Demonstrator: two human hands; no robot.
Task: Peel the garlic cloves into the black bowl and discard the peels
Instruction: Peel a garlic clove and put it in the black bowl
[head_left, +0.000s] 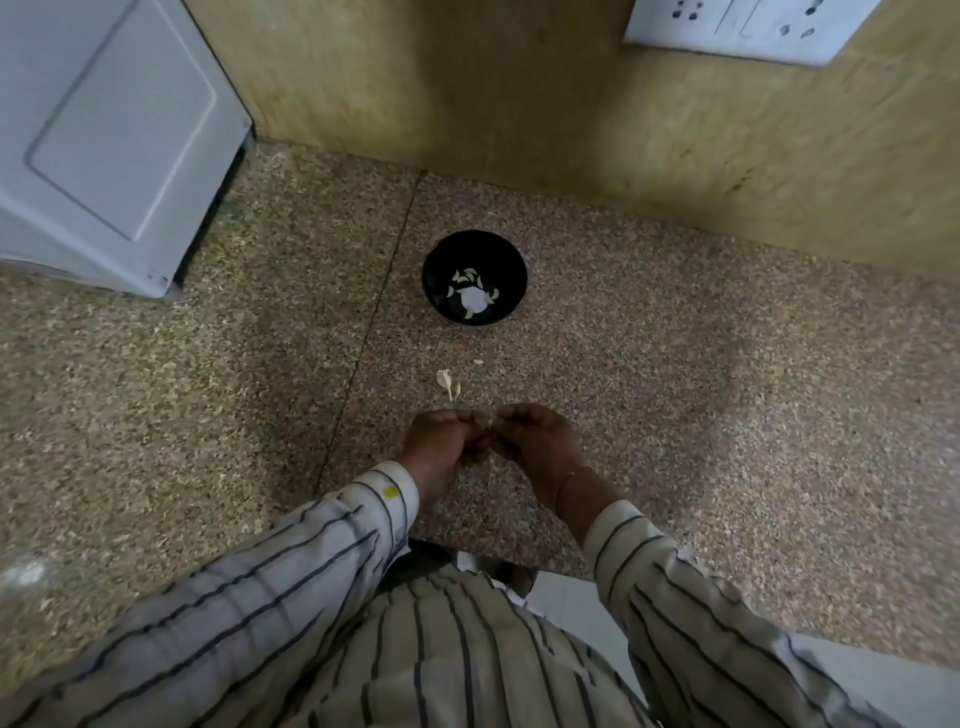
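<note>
Both hands, left hand (441, 441) and right hand (535, 436), pinch a garlic clove (490, 422), fingers clamped together, near the black bowl (511, 270). Clove likely light, firm, slippery; its papery skin is best gripped at the tip

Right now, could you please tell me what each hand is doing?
Left hand: fingers curled, pinching a small garlic clove between both hands.
Right hand: fingers curled, pinching the same clove.

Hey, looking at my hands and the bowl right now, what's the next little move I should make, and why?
Probably finish pulling the skin off the clove pinched between your left hand and right hand, then drop it in the black bowl. Both hands meet at the fingertips just short of the bowl, which already holds peeled cloves; a peel lies on the counter for discarding later.
</note>
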